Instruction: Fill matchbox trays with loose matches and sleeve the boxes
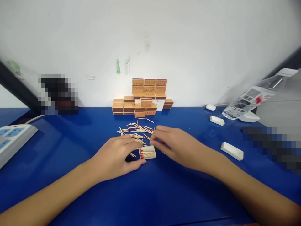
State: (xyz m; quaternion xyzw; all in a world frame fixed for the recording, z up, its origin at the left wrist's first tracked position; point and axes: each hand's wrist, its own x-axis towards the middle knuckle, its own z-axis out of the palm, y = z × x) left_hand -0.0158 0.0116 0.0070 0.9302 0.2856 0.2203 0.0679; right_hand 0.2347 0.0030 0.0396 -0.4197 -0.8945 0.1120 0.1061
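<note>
A small white matchbox tray (148, 153) with several red-tipped matches in it lies on the blue table (150, 194). My left hand (115, 158) rests beside the tray's left end, thumb and fingers pinching it. My right hand (174, 142) hovers over the tray's right side, fingers curled in a pinch at the edge of a loose pile of matches (136, 130); what they pinch is too small to make out.
A stack of orange matchboxes (143, 99) stands against the white wall. White empty trays (231, 150) (217, 120) and a tilted plastic bottle (254, 97) are at the right. A power strip (11, 138) lies at the left edge.
</note>
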